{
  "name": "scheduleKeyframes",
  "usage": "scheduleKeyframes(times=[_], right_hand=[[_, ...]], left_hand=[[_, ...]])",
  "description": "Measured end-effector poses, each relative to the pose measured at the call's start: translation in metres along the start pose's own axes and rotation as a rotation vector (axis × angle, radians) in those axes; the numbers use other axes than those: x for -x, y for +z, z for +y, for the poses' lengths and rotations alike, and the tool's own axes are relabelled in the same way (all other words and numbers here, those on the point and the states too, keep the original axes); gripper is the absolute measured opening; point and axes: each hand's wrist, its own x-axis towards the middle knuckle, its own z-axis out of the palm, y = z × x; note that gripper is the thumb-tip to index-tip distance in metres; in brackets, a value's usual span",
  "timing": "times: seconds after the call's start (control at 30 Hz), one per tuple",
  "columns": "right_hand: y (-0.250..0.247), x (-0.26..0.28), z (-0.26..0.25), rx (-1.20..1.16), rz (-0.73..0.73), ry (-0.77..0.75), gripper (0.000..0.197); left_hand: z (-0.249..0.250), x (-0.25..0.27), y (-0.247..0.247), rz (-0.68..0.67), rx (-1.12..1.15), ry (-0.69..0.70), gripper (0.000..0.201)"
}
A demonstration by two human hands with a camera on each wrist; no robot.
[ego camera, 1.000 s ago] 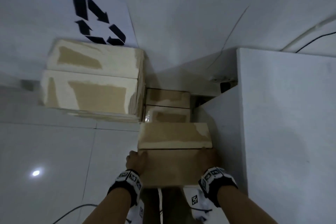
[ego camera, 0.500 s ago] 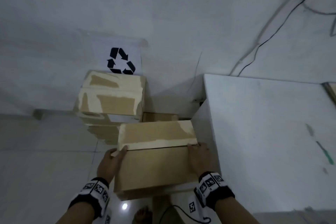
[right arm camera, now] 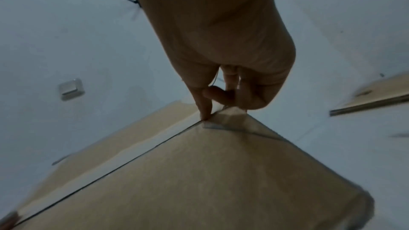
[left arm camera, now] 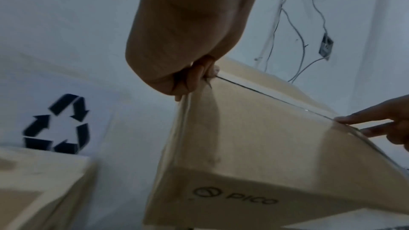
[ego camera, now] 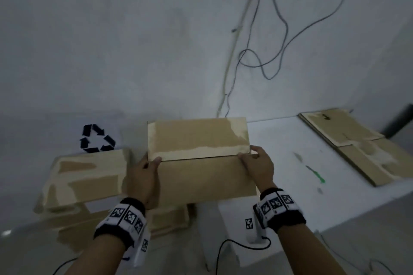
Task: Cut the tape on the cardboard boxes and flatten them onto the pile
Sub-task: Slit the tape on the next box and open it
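Observation:
I hold a closed brown cardboard box (ego camera: 201,172) in the air at the left end of the white table (ego camera: 281,140). Its top flaps meet at a dark seam with pale tape remnants. My left hand (ego camera: 145,174) grips the box's left end, thumb on top at the seam. My right hand (ego camera: 257,162) grips the right end, thumb on the top edge. The left wrist view shows my left hand (left arm camera: 194,78) on the box (left arm camera: 254,146), which is printed "pico". In the right wrist view my right hand (right arm camera: 221,99) pinches a corner of the box (right arm camera: 199,181). Flattened cardboard (ego camera: 357,147) lies piled at the table's far right.
A stack of closed boxes (ego camera: 85,183) stands on the floor to the left, under a recycling sign (ego camera: 97,138) on the wall. A green-handled cutter (ego camera: 315,174) lies on the table. Cables (ego camera: 268,60) hang down the wall, and one cable (ego camera: 234,245) trails below my wrists.
The box has come up from floor level beside the table to about table-top height in both hands. My view has risen too, and the table top and flattened pile now show.

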Motion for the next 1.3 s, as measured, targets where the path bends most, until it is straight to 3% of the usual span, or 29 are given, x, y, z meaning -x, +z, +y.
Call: scheduleKeyframes(times=[0.17, 0.27, 0.37, 0.47, 0.57, 0.63, 0.7, 0.77, 0.8, 0.87, 0.9, 0.97, 1.03, 1.13, 1.17, 1.23, 1.3], right_hand=[[-0.062, -0.059, 0.017, -0.355, 0.029, 0.075, 0.037], [-0.103, -0.096, 0.035, -0.437, 0.037, 0.074, 0.034], [-0.146, -0.13, 0.056, -0.521, 0.002, 0.095, 0.032], [-0.184, -0.161, 0.082, -0.593, -0.06, 0.115, 0.021], [-0.214, -0.179, 0.115, -0.622, -0.103, 0.081, 0.022], [-0.228, -0.186, 0.131, -0.672, -0.141, 0.079, 0.029], [-0.233, -0.192, 0.142, -0.709, -0.161, 0.127, 0.043], [-0.234, -0.195, 0.152, -0.743, -0.169, 0.173, 0.035], [-0.233, -0.197, 0.158, -0.756, -0.171, 0.192, 0.029], [-0.23, -0.201, 0.17, -0.776, -0.169, 0.206, 0.022], [-0.226, -0.203, 0.178, -0.773, -0.167, 0.204, 0.022], [-0.216, -0.206, 0.194, -0.792, -0.164, 0.195, 0.009], [-0.206, -0.207, 0.207, -0.793, -0.123, 0.216, 0.014], [-0.196, -0.2, 0.22, -0.695, -0.066, 0.31, 0.023], [-0.192, -0.196, 0.227, -0.635, -0.058, 0.318, 0.026], [-0.186, -0.188, 0.24, -0.58, -0.056, 0.343, 0.031], [-0.184, -0.181, 0.248, -0.601, -0.063, 0.402, 0.028]], left_hand=[[0.067, -0.011, 0.088, -0.032, 0.031, 0.076, 0.03], [0.09, -0.017, 0.148, -0.073, 0.05, 0.079, 0.026], [0.106, -0.017, 0.205, -0.152, 0.184, -0.033, 0.022], [0.13, -0.005, 0.252, -0.277, 0.486, -0.213, 0.055], [0.153, 0.012, 0.284, -0.383, 0.674, -0.245, 0.039], [0.162, 0.013, 0.301, -0.407, 0.781, -0.36, 0.049], [0.165, 0.018, 0.318, -0.353, 0.816, -0.456, 0.055], [0.159, 0.026, 0.33, -0.195, 0.802, -0.451, 0.023], [0.159, 0.03, 0.334, -0.146, 0.91, -0.48, 0.019], [0.141, 0.027, 0.342, -0.232, 1.07, -0.486, 0.033], [0.128, 0.022, 0.343, -0.221, 1.102, -0.47, 0.027], [0.099, 0.017, 0.342, -0.102, 1.071, -0.386, 0.035], [0.09, 0.013, 0.339, 0.002, 0.949, -0.324, 0.037], [0.081, 0.008, 0.338, 0.042, 0.74, -0.216, 0.03], [0.078, 0.005, 0.339, 0.009, 0.792, -0.278, 0.03], [0.061, -0.006, 0.345, -0.113, 1.096, -0.597, 0.023], [0.051, -0.01, 0.349, 0.068, 0.845, -0.667, 0.015]])
